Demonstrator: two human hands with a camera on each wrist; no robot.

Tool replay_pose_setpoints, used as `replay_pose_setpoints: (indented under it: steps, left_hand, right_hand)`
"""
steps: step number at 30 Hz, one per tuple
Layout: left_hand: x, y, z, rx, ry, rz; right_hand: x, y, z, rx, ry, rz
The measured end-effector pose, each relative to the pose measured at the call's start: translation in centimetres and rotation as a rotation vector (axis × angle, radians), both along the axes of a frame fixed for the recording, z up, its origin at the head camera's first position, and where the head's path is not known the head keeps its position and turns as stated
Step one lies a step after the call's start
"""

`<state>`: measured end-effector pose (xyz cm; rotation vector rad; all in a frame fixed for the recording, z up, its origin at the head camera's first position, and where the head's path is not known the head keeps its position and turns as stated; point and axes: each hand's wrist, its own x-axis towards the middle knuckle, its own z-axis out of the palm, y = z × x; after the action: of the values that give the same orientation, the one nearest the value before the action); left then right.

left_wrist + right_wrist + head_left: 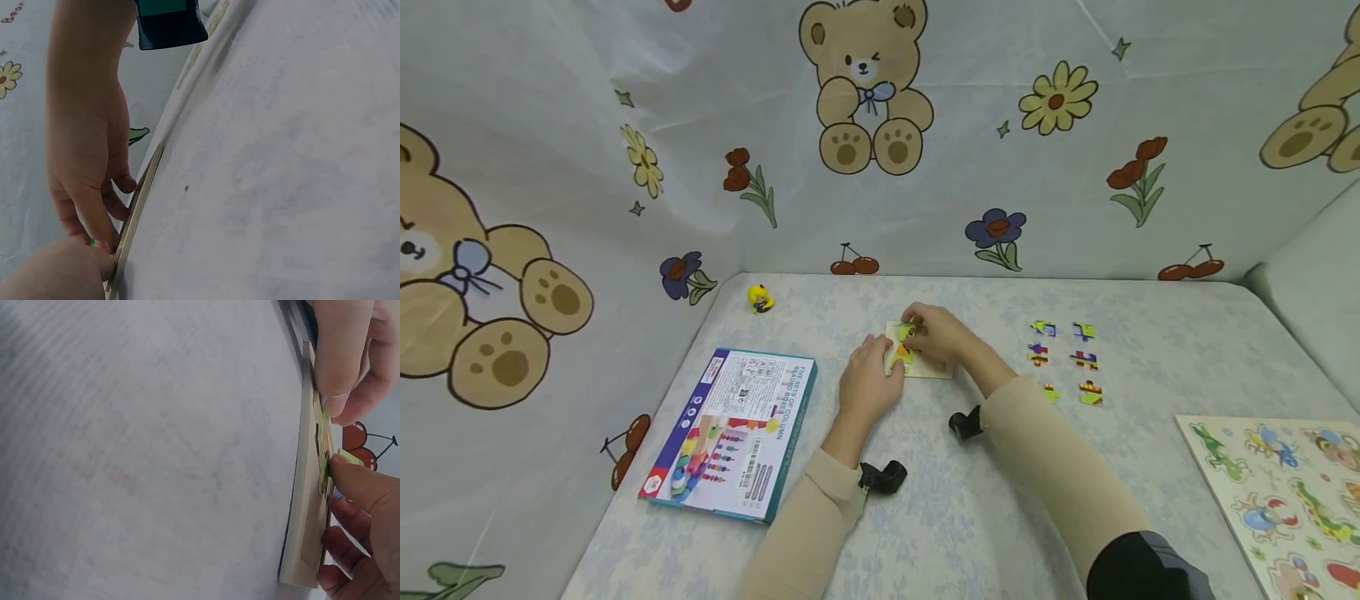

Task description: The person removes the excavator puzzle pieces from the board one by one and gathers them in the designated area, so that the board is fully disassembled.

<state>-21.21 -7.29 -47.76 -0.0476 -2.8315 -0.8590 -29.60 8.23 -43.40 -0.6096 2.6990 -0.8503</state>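
Note:
A small pale wooden puzzle board (938, 372) lies on the table between the hands, with green and orange pieces set in its left part. My left hand (871, 385) rests on the board's left side, fingers extended. In the right wrist view, the left thumb (337, 378) presses along the pieces. My right hand (942, 335) reaches over the board from the right. Its thumb and fingertips pinch a green puzzle piece (351, 457), which shows above the board face in the right wrist view. Fingers hide part of the board from the head view.
Several loose puzzle pieces (1084, 360) lie in two columns right of the board. A boxed toy set (737, 433) lies at the left, with a small yellow figure (761, 298) behind it. A large picture board (1277, 492) covers the front right corner.

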Motion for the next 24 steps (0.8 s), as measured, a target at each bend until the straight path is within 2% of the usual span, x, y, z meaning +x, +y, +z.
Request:
replay_pose_setpoints:
  steps: [4, 8, 14, 20, 24]
  left_hand:
    - [0.1, 0.0, 0.1, -0.02, -0.002, -0.003]
    - [0.1, 0.1, 0.1, -0.04, -0.003, -0.004]
    - [0.0, 0.2, 0.0, -0.044, 0.006, 0.004]
    - [0.0, 0.3, 0.0, -0.038, 0.002, 0.015]
    - [0.0, 0.3, 0.0, -0.041, -0.011, 0.021]
  right_hand:
    - [-0.2, 0.6, 0.0, -0.087, -0.049, -0.096]
    - [-0.6, 2.3, 0.6, -0.116, -0.061, -0.148]
    - [-1.2, 6.7, 1.3, -0.056, -0.087, -0.191]
    - [-1.5, 11.3, 1.2, -0.009, -0.123, -0.242]
    - [-1.4, 13.3, 1.1, 0.011, -0.134, -0.251]
